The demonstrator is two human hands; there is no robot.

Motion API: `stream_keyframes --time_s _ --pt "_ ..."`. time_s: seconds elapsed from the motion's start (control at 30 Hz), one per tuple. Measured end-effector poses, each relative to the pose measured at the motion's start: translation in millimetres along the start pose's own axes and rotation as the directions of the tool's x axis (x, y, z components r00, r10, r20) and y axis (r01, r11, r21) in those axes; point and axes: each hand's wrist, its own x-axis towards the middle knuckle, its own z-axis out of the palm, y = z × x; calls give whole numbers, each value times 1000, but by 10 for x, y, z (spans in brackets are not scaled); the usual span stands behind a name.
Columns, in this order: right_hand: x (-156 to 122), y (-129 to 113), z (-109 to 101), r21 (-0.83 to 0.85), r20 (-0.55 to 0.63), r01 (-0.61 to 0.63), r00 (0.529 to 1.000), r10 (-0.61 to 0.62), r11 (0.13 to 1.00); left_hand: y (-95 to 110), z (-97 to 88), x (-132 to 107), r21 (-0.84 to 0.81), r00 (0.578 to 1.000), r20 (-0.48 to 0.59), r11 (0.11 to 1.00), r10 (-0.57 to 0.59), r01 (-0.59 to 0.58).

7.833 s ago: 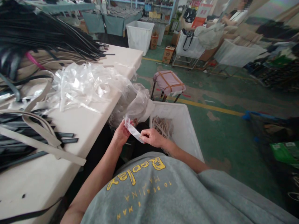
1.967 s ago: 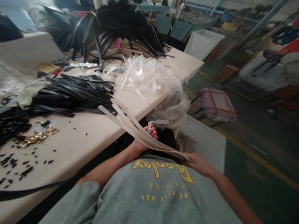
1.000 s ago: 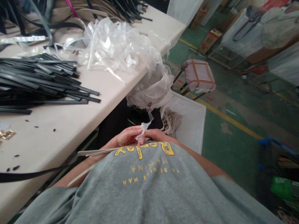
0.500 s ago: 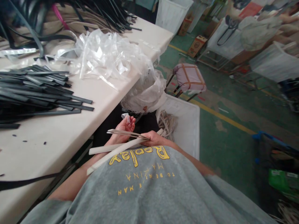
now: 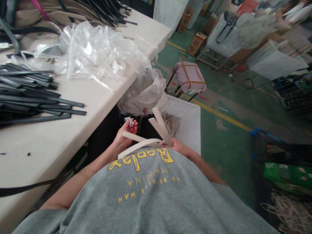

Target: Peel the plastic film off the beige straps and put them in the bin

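My left hand (image 5: 126, 133) is in front of my lap beside the table edge, its fingers curled on a small crumpled bit of clear plastic film (image 5: 128, 121). At my waist, my right hand (image 5: 177, 146) is closed around several flat beige straps (image 5: 159, 125). Two strap ends point up and forward. Other ends reach left, one passing in front of my left wrist and one bending down over my shirt. The fingertips of my right hand are partly hidden by the straps.
The white table (image 5: 97, 126) on the left carries black straps (image 5: 41, 104) and a heap of clear plastic strips (image 5: 102, 52) spilling over its edge. A white bin (image 5: 191, 122) with beige straps stands ahead. Beyond it is a padded stool (image 5: 190, 76).
My right hand has shifted slightly right, and the straps have swung so that two ends now point up and forward. My left hand keeps the plastic film. The camera view has turned a little.
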Motion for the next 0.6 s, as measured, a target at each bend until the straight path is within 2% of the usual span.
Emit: stream_keyframes --time_s 0.23,0.4,0.6 --pt "-42 -69 -111 85 -79 38 996 -32 996 8 -91 31 -43 997 -47 997 57 -59" --pt "-36 -72 -48 7 -190 -8 982 9 1000 8 -73 11 -19 997 -45 998 58 -59" --pt "47 -109 25 13 -239 -60 969 61 998 -2 -93 5 5 998 -20 998 57 -57"
